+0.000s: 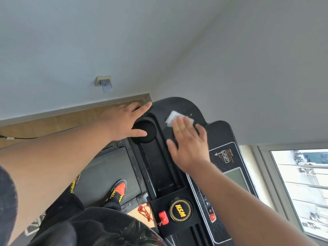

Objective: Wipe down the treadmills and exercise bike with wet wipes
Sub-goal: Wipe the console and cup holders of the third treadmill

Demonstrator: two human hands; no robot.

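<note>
The right hand (188, 139) lies flat with straight fingers on a white wet wipe (173, 118), pressing it against the black treadmill console (179, 107); only the wipe's far edge shows past the fingertips. The left hand (124, 119) is spread open too, resting on the console's end beside the round cup holder (149, 131), its thumb over the holder's rim, gripping nothing.

Taking the cup holder as the landmark: the wipe sits just beyond it on the curved top corner, and the grey display screen (236, 178) lies well along the console from it, with the red safety key (163, 218) further still.

As I judge it, a flat palm holds the wipe only by pressure, so a fast stroke could let it bunch or slip off the rounded edge. Moisture dragged toward the display or buttons is the other risk.
</note>
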